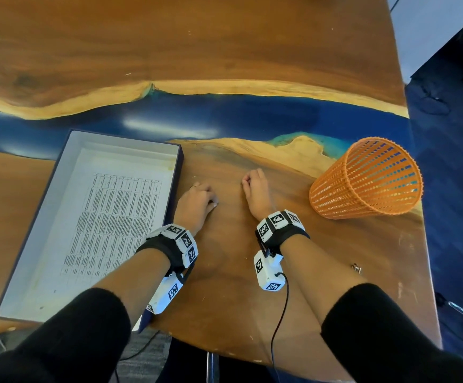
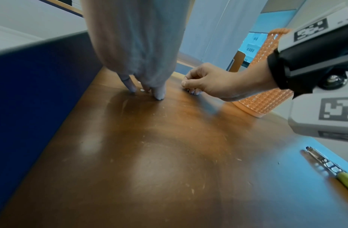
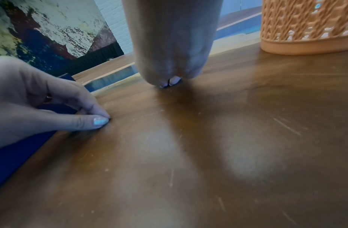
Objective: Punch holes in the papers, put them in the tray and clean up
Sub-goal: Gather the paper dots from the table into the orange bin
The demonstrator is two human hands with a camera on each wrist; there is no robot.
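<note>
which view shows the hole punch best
The left wrist view: the hole punch lies on the table at lower right, metal jaws and green handle clear. The head view shows only a small metal glint; the right wrist view misses it.

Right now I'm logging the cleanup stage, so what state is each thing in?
tray: open-topped, flat on table, printed paper inside.
paper: lying flat in tray.
orange basket: upright on table, contents not visible.
left hand: fingertips down on table, pinching at a small white paper dot.
right hand: fingers curled, fingertips at table; hold unclear.
hole punch: lying on table, untouched.
</note>
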